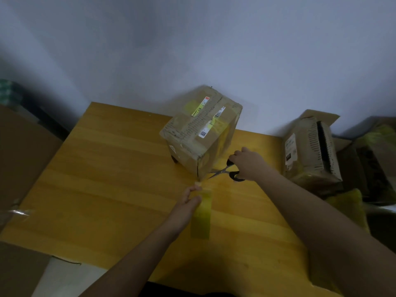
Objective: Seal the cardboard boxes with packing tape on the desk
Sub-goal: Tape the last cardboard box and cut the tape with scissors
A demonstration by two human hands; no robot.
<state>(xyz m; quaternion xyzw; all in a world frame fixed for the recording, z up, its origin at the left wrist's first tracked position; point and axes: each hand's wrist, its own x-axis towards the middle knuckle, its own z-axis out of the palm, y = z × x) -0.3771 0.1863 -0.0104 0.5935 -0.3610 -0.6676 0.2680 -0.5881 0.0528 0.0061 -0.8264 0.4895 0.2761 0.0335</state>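
A closed cardboard box [199, 133] with white labels and yellowish tape stands on the wooden desk [102, 189] near the back edge. My left hand [189, 197] pinches a strip of yellow packing tape [202, 215] just below the box's near corner; the strip hangs down toward me. My right hand [249, 163] grips black-handled scissors [227, 171], their blades open and pointing left at the tape beside the box's corner.
A second cardboard box [310, 153] with an open top sits off the desk's right edge, with yellow material [351, 202] in front of it. More boxes stand at the far right [377, 159] and left [19, 159]. A wall rises behind the desk.
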